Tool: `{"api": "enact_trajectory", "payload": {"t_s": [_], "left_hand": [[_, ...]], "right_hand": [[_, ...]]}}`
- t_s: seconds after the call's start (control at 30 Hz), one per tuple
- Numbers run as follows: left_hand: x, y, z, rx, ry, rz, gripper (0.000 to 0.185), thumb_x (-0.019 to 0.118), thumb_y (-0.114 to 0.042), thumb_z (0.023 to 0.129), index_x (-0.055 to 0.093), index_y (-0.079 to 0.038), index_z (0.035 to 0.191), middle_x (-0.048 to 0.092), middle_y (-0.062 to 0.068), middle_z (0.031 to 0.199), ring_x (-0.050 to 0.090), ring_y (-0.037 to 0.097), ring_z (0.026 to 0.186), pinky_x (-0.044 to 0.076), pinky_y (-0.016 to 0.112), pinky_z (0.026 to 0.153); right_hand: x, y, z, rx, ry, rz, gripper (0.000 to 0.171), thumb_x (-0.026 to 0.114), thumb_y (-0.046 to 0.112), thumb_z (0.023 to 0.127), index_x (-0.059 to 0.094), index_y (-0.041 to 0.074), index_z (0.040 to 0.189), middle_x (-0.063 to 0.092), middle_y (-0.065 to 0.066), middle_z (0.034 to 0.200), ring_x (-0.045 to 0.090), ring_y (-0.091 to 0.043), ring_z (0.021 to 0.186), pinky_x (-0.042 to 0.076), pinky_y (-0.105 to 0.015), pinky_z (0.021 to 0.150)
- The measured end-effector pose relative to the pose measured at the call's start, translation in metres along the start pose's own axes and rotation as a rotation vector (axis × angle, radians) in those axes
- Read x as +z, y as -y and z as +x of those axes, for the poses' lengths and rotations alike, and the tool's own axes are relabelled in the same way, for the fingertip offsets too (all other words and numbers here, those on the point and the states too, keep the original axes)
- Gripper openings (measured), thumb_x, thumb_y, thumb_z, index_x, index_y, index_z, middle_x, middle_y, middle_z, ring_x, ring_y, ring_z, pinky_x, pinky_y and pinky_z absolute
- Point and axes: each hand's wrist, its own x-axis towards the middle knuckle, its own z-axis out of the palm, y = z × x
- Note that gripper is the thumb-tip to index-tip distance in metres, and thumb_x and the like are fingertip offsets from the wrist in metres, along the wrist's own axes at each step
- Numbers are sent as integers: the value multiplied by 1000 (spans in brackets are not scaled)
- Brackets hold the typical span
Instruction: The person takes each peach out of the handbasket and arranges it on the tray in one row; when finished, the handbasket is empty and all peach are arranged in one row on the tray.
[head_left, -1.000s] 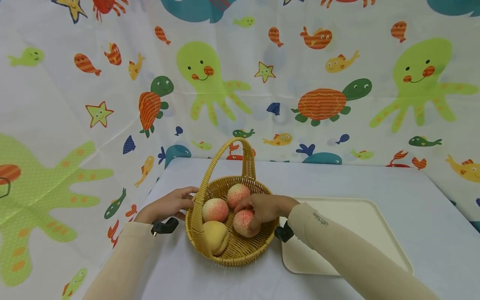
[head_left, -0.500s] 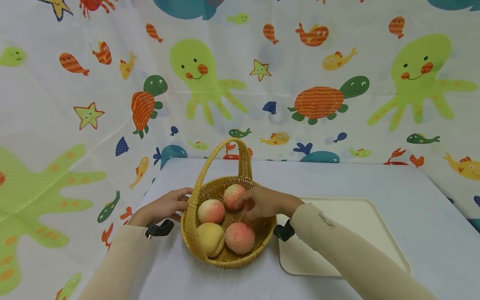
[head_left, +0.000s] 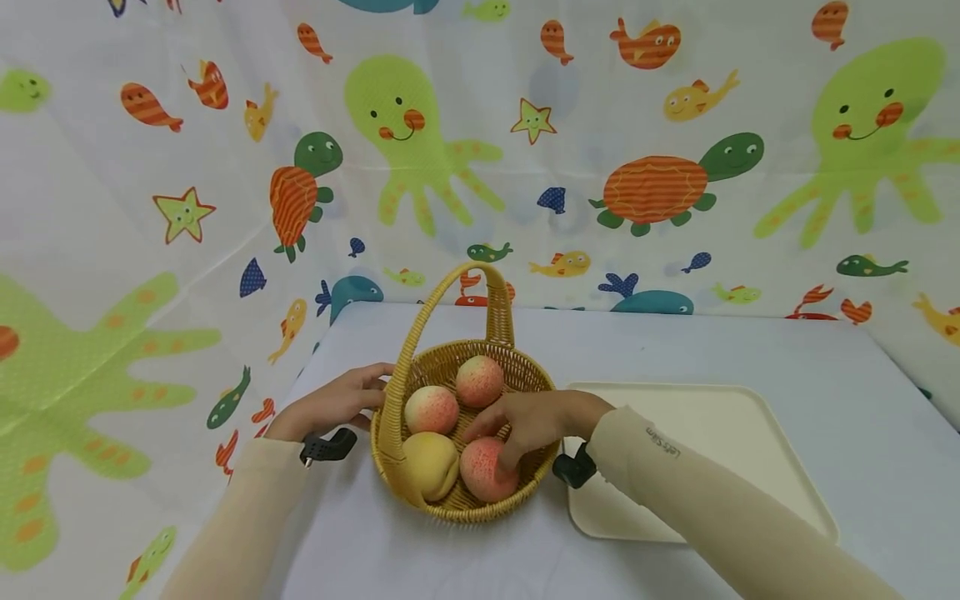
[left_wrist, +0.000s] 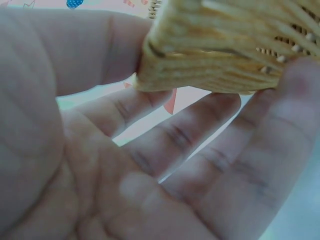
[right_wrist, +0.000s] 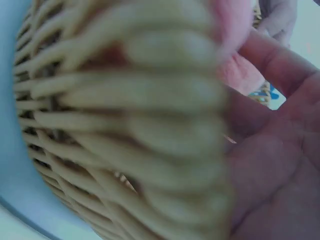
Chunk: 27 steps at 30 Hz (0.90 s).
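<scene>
A woven wicker basket (head_left: 477, 515) with a tall arched handle stands on the white table, holding several peaches. At its left rim, my left hand (head_left: 337, 404) grips the wickerwork; in the left wrist view its fingers (left_wrist: 185, 132) reach against the basket's side (left_wrist: 210, 65). My right hand (head_left: 534, 423) is inside the basket over the front right pink peach (head_left: 483, 477), thumb on its side and fingers curled at its far side. A yellow peach (head_left: 429, 467) lies front left, with pale pink peaches at middle left (head_left: 432, 410) and back (head_left: 480, 381). The rim (right_wrist: 165, 115) hides much in the right wrist view.
To the right of the basket lies a cream rectangular tray (head_left: 720, 425), partly under my right forearm. A curtain (head_left: 570, 167) printed with sea animals hangs behind the table and along its left side.
My right hand first touches the front right peach, lifts off it with the peach lying nearer the front, then comes down on it again. My left hand stays at the rim.
</scene>
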Motion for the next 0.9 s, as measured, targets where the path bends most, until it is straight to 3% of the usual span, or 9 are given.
{"api": "enact_trajectory", "payload": {"t_s": [0.13,0.53,0.9], "left_hand": [[0,-2,0,5,-7,4,55,56,-14,103,41,-3,154,66,22,131,69,27,108,59,54,89],[2,-1,0,7,-1,2,56,55,-11,102,40,-4,156,67,21,129,68,27,109,60,52,88],[3,1,-1,10,-25,12,55,56,-15,103,41,-4,155,66,21,130,68,27,109,61,51,87]], "right_hand": [[5,-1,1,1,4,27,70,86,13,76,66,24,142,65,20,126,55,-6,119,44,-36,108],[14,-4,3,-54,-58,-50,69,84,10,71,68,18,138,68,16,115,58,-6,105,49,-25,95],[4,0,-13,-67,-200,-74,64,86,24,69,70,27,131,67,15,117,60,-10,107,53,-32,93]]}}
